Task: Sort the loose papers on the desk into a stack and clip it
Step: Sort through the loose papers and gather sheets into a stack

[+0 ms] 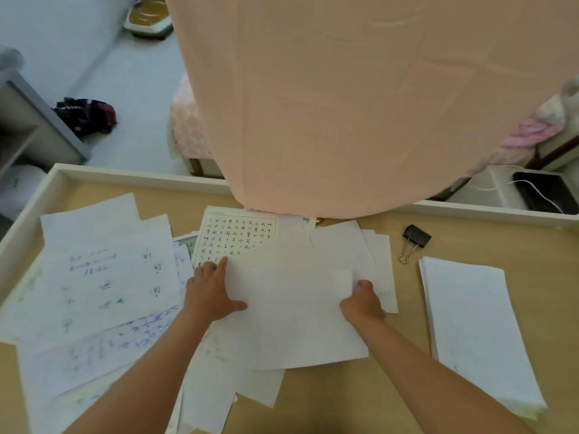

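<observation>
Head view: worn on the person's head — looks forward and down, close over the desk (344,402).
Far side: pink cloth (344,104) — floor (131,73) far left.

both forearms are bare as far as they show; the left hand (210,292) and the right hand (362,303) are bare as well.

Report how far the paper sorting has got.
Done: a squared stack of white sheets lies on the right of the tan wooden desk. In hand: the left hand presses and the right hand pinches a blank white sheet. To do: scattered handwritten papers lie loose, and the black binder clip lies unused.
</observation>
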Tool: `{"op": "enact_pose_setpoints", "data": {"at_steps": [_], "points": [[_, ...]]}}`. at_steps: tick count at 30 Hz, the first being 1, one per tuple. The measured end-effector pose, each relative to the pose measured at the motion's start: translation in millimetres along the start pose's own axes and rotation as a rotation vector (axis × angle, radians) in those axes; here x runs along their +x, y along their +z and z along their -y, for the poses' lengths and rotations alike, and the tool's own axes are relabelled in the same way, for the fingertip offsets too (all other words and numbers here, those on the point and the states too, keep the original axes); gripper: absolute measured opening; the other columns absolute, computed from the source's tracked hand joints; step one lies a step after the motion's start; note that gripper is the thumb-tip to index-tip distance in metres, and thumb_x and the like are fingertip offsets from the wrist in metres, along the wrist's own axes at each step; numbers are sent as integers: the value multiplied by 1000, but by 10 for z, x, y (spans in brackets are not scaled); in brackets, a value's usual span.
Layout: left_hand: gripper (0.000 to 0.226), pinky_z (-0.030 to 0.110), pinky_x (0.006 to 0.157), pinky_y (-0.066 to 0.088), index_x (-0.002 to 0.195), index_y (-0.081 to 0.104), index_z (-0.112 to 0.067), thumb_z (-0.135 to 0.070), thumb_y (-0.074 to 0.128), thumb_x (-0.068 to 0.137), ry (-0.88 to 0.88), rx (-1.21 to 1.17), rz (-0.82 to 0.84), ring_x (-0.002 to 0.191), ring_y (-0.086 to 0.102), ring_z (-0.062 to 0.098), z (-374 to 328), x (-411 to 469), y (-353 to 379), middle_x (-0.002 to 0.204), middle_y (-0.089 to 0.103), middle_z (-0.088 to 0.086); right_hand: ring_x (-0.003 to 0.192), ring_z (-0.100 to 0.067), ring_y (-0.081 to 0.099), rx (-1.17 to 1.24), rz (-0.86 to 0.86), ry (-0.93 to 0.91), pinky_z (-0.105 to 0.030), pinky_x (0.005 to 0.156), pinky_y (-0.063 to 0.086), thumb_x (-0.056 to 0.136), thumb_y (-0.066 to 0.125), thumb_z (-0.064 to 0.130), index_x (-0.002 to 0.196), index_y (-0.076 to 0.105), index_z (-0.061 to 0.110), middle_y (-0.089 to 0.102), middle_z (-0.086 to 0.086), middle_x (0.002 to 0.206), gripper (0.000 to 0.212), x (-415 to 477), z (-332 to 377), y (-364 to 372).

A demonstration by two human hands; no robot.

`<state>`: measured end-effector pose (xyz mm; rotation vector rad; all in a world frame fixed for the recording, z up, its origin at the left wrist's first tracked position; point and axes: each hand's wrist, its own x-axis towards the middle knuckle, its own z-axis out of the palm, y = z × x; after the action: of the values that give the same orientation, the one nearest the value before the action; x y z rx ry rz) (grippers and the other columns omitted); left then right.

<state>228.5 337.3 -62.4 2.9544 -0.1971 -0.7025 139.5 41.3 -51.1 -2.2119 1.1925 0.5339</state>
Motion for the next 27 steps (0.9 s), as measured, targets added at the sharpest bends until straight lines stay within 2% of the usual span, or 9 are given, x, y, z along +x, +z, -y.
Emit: {"op": "enact_pose_setpoints", "data": {"at_steps": [2, 4, 7, 9, 11, 15, 19, 23, 27], "points": [[116, 39, 105, 34, 151, 18, -21, -75, 68, 62, 52, 23, -34, 129, 35, 27, 26, 73, -49, 141, 35, 7, 114, -26, 53, -277, -120, -35, -45, 103, 31, 87, 53, 19, 120, 58, 27, 65, -1, 111, 34, -30, 80, -28], [108, 39, 107, 33, 148, 26, -19, -74, 67, 65, 90, 24, -48, 130, 35, 26, 51, 156, -83, 142, 35, 7, 121, -23, 46, -479, -229, -114, -54, 111, 19, 92, 53, 28, 112, 64, 32, 65, 4, 111, 24, -41, 165, -62], [109, 42, 109, 33, 150, 23, -19, -71, 69, 66, 114, -38, -16, 137, 27, 27, 41, 263, -111, 150, 27, 7, 138, -28, 29, -561, -348, -220, -61, 110, 12, 94, 54, 39, 116, 64, 35, 48, 3, 141, 25, -14, 277, -85], [106, 40, 105, 38, 149, 25, -19, -70, 70, 67, 153, -52, -10, 134, 30, 26, -21, 295, -113, 147, 30, 6, 139, -30, 23, -546, -390, -279, -57, 108, 16, 95, 54, 38, 120, 64, 33, 36, -1, 150, 28, 11, 357, -85], [102, 38, 102, 40, 147, 30, -19, -68, 72, 67, 185, -74, -8, 130, 33, 24, -125, 291, -111, 142, 35, 5, 135, -29, 29, -495, -398, -369, -50, 106, 23, 95, 55, 36, 119, 66, 30, 39, -1, 149, 28, 43, 431, -60], [91, 36, 97, 43, 139, 37, -19, -60, 76, 68, 192, -87, 44, 120, 41, 23, -343, 227, -82, 133, 42, 3, 117, -24, 50, -98, 19, -420, -38, 96, 46, 93, 62, 31, 129, 55, 17, 46, -5, 136, 40, 102, 516, 108], [75, 33, 88, 48, 130, 42, -19, -46, 80, 71, 163, -131, 110, 109, 53, 20, -511, 127, -19, 124, 53, 0, 97, -21, 58, 14, 57, -287, -32, 75, 48, 81, 76, 31, 133, 41, 23, 41, -2, 130, 62, 100, 450, 195], [57, 34, 92, 46, 130, 52, -21, -40, 73, 81, 131, -151, 193, 114, 58, 21, -564, 76, 44, 124, 60, -3, 113, -24, 55, -82, 80, -260, -38, 91, 49, 77, 75, 46, 134, 46, 27, 54, -1, 126, 67, 215, 382, 145], [51, 34, 101, 41, 139, 51, -21, -33, 64, 91, 89, -295, 179, 125, 52, 20, -581, -2, 22, 137, 56, -3, 132, -29, 34, -102, -75, -254, -46, 101, 39, 77, 74, 49, 134, 48, 27, 41, -6, 139, 66, 419, 357, -109]]}}
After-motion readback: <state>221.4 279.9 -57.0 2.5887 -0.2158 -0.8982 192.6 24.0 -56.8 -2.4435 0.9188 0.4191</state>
